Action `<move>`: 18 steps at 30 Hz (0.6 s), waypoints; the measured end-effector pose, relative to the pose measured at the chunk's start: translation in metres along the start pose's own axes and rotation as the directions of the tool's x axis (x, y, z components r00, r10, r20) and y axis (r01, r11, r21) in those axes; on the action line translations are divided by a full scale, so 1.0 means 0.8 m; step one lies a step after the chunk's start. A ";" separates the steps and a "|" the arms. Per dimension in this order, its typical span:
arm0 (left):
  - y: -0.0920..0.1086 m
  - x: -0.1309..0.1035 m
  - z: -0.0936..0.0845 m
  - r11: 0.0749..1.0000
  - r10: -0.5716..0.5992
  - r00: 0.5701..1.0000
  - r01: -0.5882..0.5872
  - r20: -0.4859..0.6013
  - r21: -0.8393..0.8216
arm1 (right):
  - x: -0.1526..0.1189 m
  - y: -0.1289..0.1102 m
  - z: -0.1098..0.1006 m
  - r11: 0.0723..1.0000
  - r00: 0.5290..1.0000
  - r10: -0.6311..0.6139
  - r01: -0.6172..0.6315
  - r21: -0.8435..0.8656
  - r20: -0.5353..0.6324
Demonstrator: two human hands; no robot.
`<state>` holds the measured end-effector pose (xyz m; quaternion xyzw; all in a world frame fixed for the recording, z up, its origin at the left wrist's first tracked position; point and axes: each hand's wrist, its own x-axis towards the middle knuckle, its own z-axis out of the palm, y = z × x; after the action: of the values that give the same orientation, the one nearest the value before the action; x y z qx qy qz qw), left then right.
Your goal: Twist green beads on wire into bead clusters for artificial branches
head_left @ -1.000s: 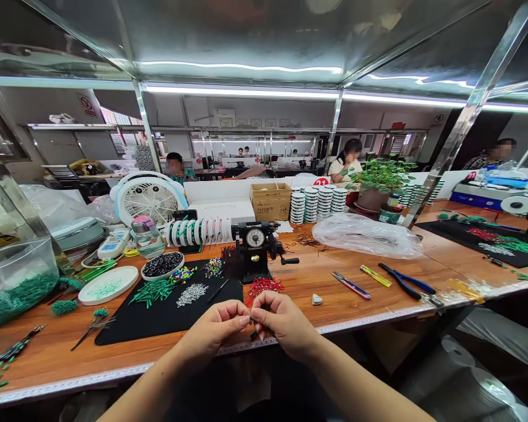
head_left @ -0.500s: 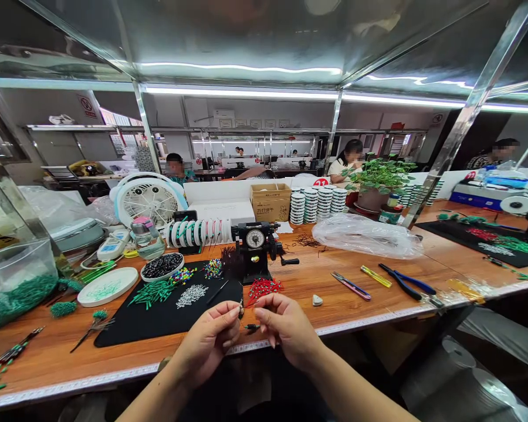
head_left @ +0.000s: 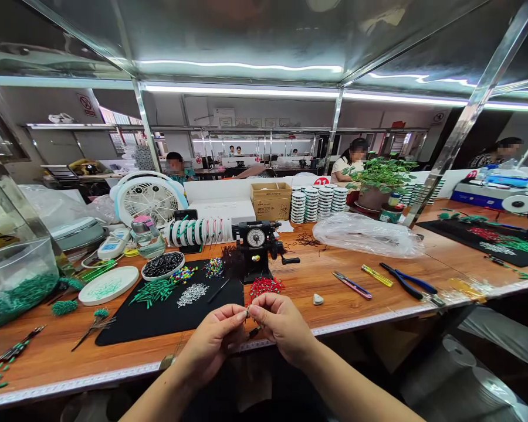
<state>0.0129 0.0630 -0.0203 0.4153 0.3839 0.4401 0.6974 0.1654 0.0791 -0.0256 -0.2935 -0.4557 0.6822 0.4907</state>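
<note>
My left hand point(head_left: 217, 340) and my right hand point(head_left: 281, 331) meet at the table's front edge, thumbs and forefingers pinched close together. Between the fingertips is something small and thin, too small to name. A small dark piece point(head_left: 252, 333) shows just below the fingers. Right behind my hands lies a pile of red pieces with green tips point(head_left: 266, 286), in front of a black hand-cranked machine point(head_left: 256, 246) with a dial. To the left, a black mat point(head_left: 136, 325) carries green tube-like pieces point(head_left: 152, 293), small silvery parts point(head_left: 192, 295) and colourful beads point(head_left: 214, 268).
Scissors-like snips point(head_left: 352, 285), a yellow-handled tool point(head_left: 377, 275) and blue-handled pliers point(head_left: 407, 280) lie to the right. A white dish point(head_left: 108, 287), a bowl of black beads point(head_left: 162, 267) and a fan point(head_left: 147, 199) stand left. A plastic bag point(head_left: 367, 234) lies behind. Co-workers sit beyond.
My two hands have come together, the right moving slightly left and the left slightly right, so the fingertips now meet. A person across the table has shifted a little.
</note>
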 end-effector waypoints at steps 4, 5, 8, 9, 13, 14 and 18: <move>-0.001 0.003 -0.002 1.000 -0.010 1.000 0.010 0.006 -0.002 | 0.003 -0.012 -0.012 0.996 0.995 0.030 -0.022 -0.083 0.091; -0.002 0.003 -0.003 1.000 -0.010 1.000 0.010 0.006 -0.004 | 0.004 -0.014 -0.014 0.995 0.994 0.028 -0.018 -0.094 0.106; -0.002 0.006 -0.004 1.000 -0.007 1.000 0.007 0.009 -0.012 | 0.006 -0.019 -0.018 0.995 0.991 0.005 0.008 -0.103 0.131; -0.002 0.006 -0.004 1.000 -0.006 1.000 0.006 0.013 -0.014 | 0.007 -0.020 -0.019 0.994 0.990 -0.004 0.019 -0.104 0.141; -0.001 0.007 -0.004 1.000 -0.006 0.999 0.007 0.033 -0.023 | 0.009 -0.020 -0.020 0.992 0.982 -0.005 0.029 -0.125 0.186; -0.001 0.007 -0.005 1.000 -0.008 0.999 0.009 0.039 -0.025 | 0.010 -0.020 -0.020 0.992 0.981 0.004 0.021 -0.127 0.193; -0.001 0.007 -0.008 0.999 -0.016 0.998 0.018 0.069 -0.035 | 0.011 -0.020 -0.019 0.994 0.976 0.035 -0.011 -0.112 0.217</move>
<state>0.0090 0.0692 -0.0245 0.4143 0.3554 0.4266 0.7211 0.1821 0.0940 -0.0167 -0.2488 -0.5403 0.6898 0.4128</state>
